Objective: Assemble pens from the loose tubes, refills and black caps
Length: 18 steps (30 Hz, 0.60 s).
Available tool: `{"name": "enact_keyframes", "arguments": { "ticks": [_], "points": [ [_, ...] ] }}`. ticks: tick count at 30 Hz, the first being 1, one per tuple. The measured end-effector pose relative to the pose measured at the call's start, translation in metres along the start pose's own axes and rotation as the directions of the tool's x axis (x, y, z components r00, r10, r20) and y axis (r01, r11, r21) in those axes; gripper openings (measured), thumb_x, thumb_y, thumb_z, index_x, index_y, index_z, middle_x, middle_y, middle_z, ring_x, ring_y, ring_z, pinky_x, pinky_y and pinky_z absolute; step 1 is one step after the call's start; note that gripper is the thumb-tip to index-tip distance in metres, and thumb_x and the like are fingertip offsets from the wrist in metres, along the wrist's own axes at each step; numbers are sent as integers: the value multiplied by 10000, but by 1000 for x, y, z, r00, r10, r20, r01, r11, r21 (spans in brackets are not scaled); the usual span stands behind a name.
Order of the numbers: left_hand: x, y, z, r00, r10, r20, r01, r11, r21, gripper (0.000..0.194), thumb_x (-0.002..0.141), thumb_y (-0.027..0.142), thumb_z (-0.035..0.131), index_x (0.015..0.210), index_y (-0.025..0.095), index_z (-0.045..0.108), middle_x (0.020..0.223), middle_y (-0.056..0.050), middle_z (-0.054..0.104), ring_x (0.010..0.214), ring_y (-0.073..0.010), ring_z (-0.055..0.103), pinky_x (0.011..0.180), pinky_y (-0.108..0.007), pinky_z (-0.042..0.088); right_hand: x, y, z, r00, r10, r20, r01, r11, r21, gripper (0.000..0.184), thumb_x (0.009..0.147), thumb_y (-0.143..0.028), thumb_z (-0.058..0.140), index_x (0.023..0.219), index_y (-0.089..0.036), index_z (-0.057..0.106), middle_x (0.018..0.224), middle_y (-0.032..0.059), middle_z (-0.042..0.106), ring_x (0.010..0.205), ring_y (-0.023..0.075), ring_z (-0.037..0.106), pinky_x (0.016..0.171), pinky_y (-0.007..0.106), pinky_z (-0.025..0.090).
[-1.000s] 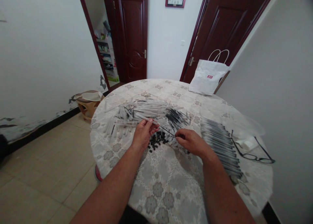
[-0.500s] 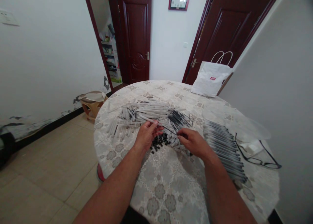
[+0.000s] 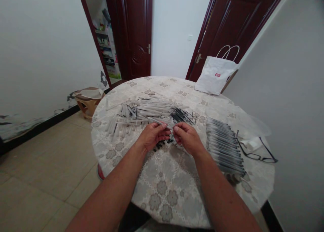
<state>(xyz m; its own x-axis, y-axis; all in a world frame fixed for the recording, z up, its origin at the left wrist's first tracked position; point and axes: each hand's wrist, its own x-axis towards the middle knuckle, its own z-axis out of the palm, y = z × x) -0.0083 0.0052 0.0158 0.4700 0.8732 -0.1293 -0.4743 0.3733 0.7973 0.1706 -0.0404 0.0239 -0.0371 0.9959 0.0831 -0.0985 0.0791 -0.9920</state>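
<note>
My left hand [image 3: 155,137] is closed around a translucent white pen barrel [image 3: 155,120], which points up and to the left over the piles. My right hand [image 3: 186,137] pinches at the barrel's near end, fingertips almost meeting those of the left; what exactly sits in that pinch is hidden. Beneath the hands lie small black plugs [image 3: 159,145], partly covered. Just beyond are a loose heap of white pen barrels [image 3: 154,107] and a bunch of thin black refills [image 3: 181,115]. To the right, a row of grey-looking pens [image 3: 225,144] lies side by side.
A floral tablecloth [image 3: 162,191] covers the round table. Black-framed glasses [image 3: 255,156] and a white folded packet [image 3: 253,143] rest beyond the pen row. A white paper bag [image 3: 216,75] stands at the back right. A stool [image 3: 88,102] is left of the table.
My right hand has moved left, up to my left hand. The dark refill stretched between the hands earlier no longer shows outside the barrel. The view has tilted down slightly.
</note>
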Motion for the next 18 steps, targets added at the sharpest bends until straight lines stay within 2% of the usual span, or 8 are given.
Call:
{"name": "enact_keyframes", "arguments": {
  "ticks": [3, 7, 10, 12, 13, 15, 18],
  "points": [
    [0, 1, -2, 1000, -5, 15, 5, 1000, 4, 291, 791, 295, 822, 985, 145, 666, 892, -83, 764, 763, -190, 754, 656, -295, 629, 0, 1, 1, 1000, -26, 6, 26, 1000, 0, 254, 843, -412, 712, 971, -206, 633, 689, -36, 655, 477, 92, 515, 412, 200, 399],
    [-2, 2, -1, 999, -35, 31, 34, 999, 19, 294, 782, 279, 830, 992, 143, 675, 869, -80, 763, 716, -172, 741, 656, -290, 622, -1, 0, 4, 999, -40, -36, 36, 993, -113, 269, 856, -449, 704, 926, -201, 629, 577, -62, 585, 439, 93, 469, 412, 208, 372],
    [-2, 3, -1, 1000, -12, 0, 12, 1000, -27, 263, 778, 283, 828, 938, 141, 675, 863, -81, 760, 692, -173, 733, 643, -297, 618, -2, -1, 4, 995, -62, -76, 43, 970, -239, 283, 898, -483, 647, 908, -201, 624, 583, -53, 580, 456, 103, 470, 436, 221, 368],
    [0, 5, -2, 998, 35, -51, -39, 996, -83, 234, 786, 283, 819, 887, 139, 665, 846, -76, 756, 679, -170, 725, 628, -296, 615, -3, -2, 2, 993, -111, -49, 82, 912, -401, 260, 932, -459, 601, 908, -202, 638, 625, -37, 600, 511, 119, 510, 497, 234, 401],
    [1, 6, -3, 995, 61, -85, -70, 991, -114, 223, 792, 280, 812, 871, 139, 659, 834, -71, 753, 675, -167, 721, 621, -293, 613, -4, -3, 2, 989, -146, -5, 123, 851, -510, 230, 941, -424, 592, 914, -203, 652, 671, -22, 625, 573, 131, 551, 556, 244, 430],
    [3, 7, -5, 982, 98, -159, -125, 978, -169, 201, 812, 275, 791, 861, 142, 649, 812, -58, 746, 662, -156, 712, 605, -278, 607, -6, -3, 2, 974, -189, 128, 221, 649, -728, 153, 941, -326, 593, 946, -204, 685, 816, 18, 679, 759, 160, 623, 712, 264, 465],
    [6, 9, -8, 962, 116, -246, -172, 960, -222, 177, 838, 269, 762, 851, 144, 637, 791, -45, 740, 631, -135, 696, 575, -247, 591, -10, -2, 12, 962, -87, 258, 272, 310, -911, 159, 957, -256, 566, 1014, -208, 706, 1000, 66, 689, 938, 187, 641, 825, 277, 448]
  ]
}}
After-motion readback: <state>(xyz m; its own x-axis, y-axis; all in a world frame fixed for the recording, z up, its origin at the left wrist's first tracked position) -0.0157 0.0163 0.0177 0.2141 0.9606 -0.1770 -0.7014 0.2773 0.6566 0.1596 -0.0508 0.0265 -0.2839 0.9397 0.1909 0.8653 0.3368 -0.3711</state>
